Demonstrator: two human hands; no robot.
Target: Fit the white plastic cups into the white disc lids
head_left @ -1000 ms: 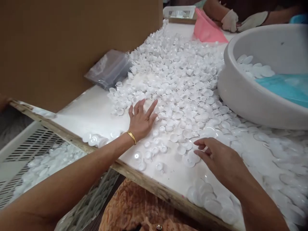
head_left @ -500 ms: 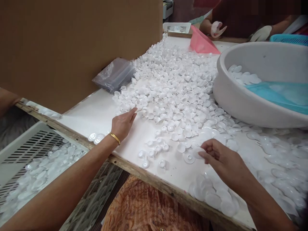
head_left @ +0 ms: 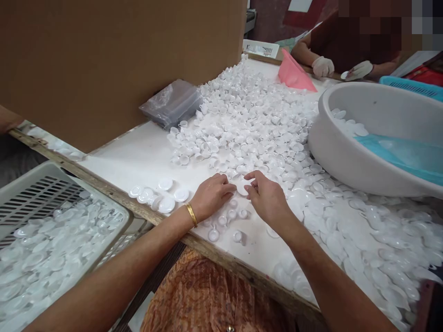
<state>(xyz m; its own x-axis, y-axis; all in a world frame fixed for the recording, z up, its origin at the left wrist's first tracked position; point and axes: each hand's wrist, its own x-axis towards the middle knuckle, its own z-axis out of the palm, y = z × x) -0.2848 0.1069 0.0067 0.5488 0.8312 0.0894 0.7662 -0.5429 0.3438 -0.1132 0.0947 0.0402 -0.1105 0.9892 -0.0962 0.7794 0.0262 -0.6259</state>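
My right hand (head_left: 269, 197) pinches the edge of a small white toy saucer (head_left: 241, 186) above the table. Facing it, my left hand (head_left: 213, 195), with a gold bangle at the wrist, has its fingers closed at the saucer's near side; whatever they hold is hidden. Below the hands stand several small white toy cups (head_left: 232, 214). To the left of my left hand, more white saucers (head_left: 166, 204) lie near the table edge. Beyond both hands spreads a large heap of white toy cups (head_left: 249, 124).
A big grey tub (head_left: 323, 143) stands at right, loose white saucers (head_left: 346, 230) below it. A cardboard box (head_left: 121, 69) rises at left beside a plastic-wrapped pack (head_left: 172, 103). A crate (head_left: 116, 203) of white pieces sits lower left. Across the table are a pink basin (head_left: 294, 74) and a co-worker's gloved hands (head_left: 323, 67).
My right hand has moved left with the saucer, and my left hand has come back from the cup heap to meet it. More saucers now show near the left table edge.
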